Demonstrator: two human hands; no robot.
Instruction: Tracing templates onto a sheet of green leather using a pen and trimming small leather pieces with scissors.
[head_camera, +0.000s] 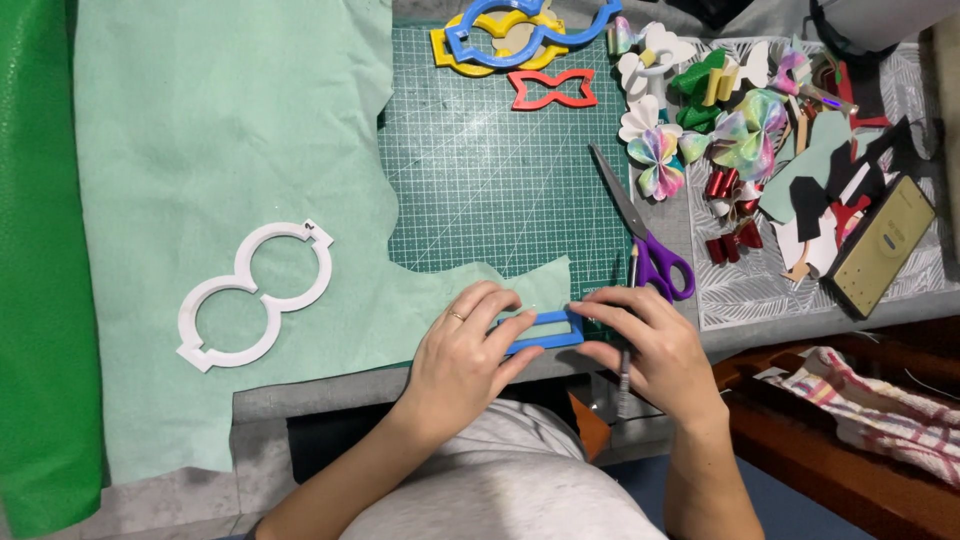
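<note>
Mint-green fabric (230, 150) covers most of the bench, its cut edge trailing over the green cutting mat (480, 170) — and it is on that lower flap that you work. Your left hand (462, 352) presses down on a small blue rectangular frame template (545, 333), fingers spread flat across its near side, seemingly to keep it from sliding on the cloth. Your right hand (650, 345) steadies the template's right end with its fingertips while gripping a pen (627, 340), whose shaft runs between the fingers; its tip is hidden, so you cannot tell whether it touches the fabric. A white double-ring template (255, 296) lies well apart to the left, flat on the same cloth. Purple-handled scissors (645, 235) rest just beyond your right hand, blades pointing away. Yellow, blue and red bow templates (525, 45) sit at the mat's far edge, with finished bows (700, 130) heaped to the right — all within reach. A green roll (35, 250) lines the left edge.
</note>
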